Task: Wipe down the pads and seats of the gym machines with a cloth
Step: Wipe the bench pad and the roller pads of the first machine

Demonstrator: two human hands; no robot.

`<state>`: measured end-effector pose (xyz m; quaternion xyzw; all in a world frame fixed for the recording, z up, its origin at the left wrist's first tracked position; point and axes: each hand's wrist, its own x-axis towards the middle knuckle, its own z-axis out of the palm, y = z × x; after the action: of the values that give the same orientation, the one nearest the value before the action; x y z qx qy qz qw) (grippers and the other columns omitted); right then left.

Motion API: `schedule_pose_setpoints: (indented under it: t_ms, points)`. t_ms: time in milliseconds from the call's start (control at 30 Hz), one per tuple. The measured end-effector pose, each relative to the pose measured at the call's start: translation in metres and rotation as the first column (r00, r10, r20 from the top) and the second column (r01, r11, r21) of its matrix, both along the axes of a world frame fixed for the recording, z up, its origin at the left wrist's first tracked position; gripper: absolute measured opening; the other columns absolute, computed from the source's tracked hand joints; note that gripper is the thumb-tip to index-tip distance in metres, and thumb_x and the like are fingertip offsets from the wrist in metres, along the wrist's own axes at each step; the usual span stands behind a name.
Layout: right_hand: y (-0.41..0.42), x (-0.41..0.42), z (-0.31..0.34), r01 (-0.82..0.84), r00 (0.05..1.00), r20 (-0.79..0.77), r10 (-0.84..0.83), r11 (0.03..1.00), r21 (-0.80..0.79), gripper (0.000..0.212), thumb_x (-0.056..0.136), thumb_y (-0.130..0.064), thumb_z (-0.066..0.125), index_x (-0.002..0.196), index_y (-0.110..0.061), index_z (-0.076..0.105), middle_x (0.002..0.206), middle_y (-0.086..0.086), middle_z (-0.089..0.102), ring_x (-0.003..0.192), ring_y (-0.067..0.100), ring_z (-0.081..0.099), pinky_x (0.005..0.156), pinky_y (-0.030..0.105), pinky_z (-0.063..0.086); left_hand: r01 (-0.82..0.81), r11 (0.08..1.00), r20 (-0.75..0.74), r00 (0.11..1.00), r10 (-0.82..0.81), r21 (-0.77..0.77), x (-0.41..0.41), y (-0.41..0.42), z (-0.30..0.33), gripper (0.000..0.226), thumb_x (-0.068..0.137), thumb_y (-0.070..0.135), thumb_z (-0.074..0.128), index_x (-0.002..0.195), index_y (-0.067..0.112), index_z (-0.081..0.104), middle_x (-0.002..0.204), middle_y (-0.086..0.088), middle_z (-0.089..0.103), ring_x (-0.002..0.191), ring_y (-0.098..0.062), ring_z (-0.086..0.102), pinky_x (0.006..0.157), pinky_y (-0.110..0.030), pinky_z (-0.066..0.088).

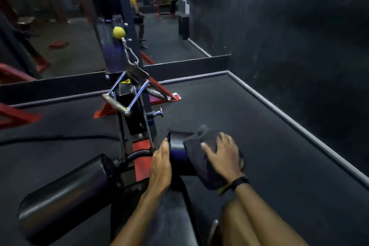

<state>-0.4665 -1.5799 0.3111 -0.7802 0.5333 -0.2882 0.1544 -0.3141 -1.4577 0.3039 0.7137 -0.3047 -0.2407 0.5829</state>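
Observation:
A black roller pad point(178, 153) sticks out to the right of the cable machine's post, low in the middle of the view. A dark cloth point(201, 158) is draped over its outer half. My right hand point(223, 154) presses flat on the cloth with its fingers spread. My left hand point(160, 166) is laid against the pad's inner end, fingers together, steadying it. A second black roller pad point(65, 193) lies at the lower left. The dark seat point(171, 215) runs beneath my forearms.
A chrome V-handle point(127, 96) hangs on a cable with a yellow ball point(119, 32) above the machine's red foot plate point(159, 94). A mirror wall stands behind it and a dark wall to the right. Black rubber floor surrounds the machine. My knee point(241, 223) shows bottom right.

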Motion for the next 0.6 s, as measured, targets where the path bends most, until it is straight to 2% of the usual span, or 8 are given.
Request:
schedule_pose_setpoints:
  t_ms: [67,167,300,433,500,600]
  points:
    - [0.0,0.01,-0.025,-0.019,0.997,-0.082,0.014,0.998,-0.055,0.064,0.086,-0.064,0.039,0.116,-0.014,0.066,0.123,0.009,0.063,0.12,0.033,0.054,0.104,0.049,0.041,-0.022,0.999,0.07,0.997,0.018,0.043,-0.007,-0.002,-0.006,0.048,0.108,0.039,0.029,0.14,0.015,0.056,0.132,-0.004,0.059,0.132,-0.021,0.048,0.114,-0.033,0.031]
    - [-0.01,0.039,-0.014,0.058,0.974,-0.215,-0.069,0.997,-0.06,0.06,0.085,-0.062,0.033,0.104,-0.018,0.069,0.11,0.007,0.066,0.11,0.031,0.056,0.102,0.05,0.038,-0.035,0.999,0.084,0.996,0.035,-0.002,-0.01,0.0,-0.008,0.064,0.098,0.049,0.022,0.143,0.015,0.052,0.133,0.004,0.053,0.134,-0.015,0.044,0.113,-0.022,0.025]
    - [-0.011,0.093,0.011,-0.023,0.927,-0.373,0.027,1.0,0.017,0.053,0.089,-0.055,0.039,0.103,-0.016,0.07,0.11,0.013,0.07,0.108,0.034,0.06,0.094,0.045,0.037,-0.001,0.999,0.058,0.998,0.004,-0.051,-0.009,0.005,-0.019,0.081,0.088,0.07,0.019,0.148,0.022,0.043,0.152,0.003,0.045,0.144,-0.009,0.035,0.125,-0.038,0.021]
    - [-0.008,0.125,0.015,-0.131,0.925,-0.35,0.147,0.989,0.069,0.05,0.09,-0.053,0.041,0.106,-0.016,0.07,0.112,0.013,0.07,0.108,0.033,0.059,0.095,0.045,0.035,0.074,0.995,-0.039,0.996,-0.076,-0.063,-0.008,0.013,-0.025,0.087,0.078,0.093,0.025,0.148,0.042,0.029,0.16,0.016,0.031,0.149,0.0,0.023,0.127,-0.041,0.015]
    - [-0.005,0.114,0.01,-0.209,0.933,-0.3,0.2,0.978,0.0,0.048,0.091,-0.055,0.04,0.104,-0.018,0.068,0.108,0.008,0.07,0.105,0.03,0.06,0.094,0.045,0.036,0.091,0.994,-0.03,0.995,-0.092,-0.06,-0.01,0.02,-0.022,0.087,0.078,0.094,0.025,0.149,0.045,0.024,0.161,0.021,0.026,0.149,0.003,0.021,0.127,-0.043,0.014]
    - [-0.007,0.073,-0.005,-0.336,0.931,-0.198,0.305,0.93,-0.148,0.041,0.088,-0.058,0.042,0.1,-0.027,0.065,0.097,-0.001,0.068,0.098,0.024,0.062,0.088,0.044,0.042,0.108,0.991,-0.005,0.994,-0.109,-0.081,-0.013,0.032,-0.026,0.085,0.083,0.089,0.027,0.152,0.04,0.026,0.159,0.023,0.03,0.148,0.003,0.023,0.126,-0.043,0.016]
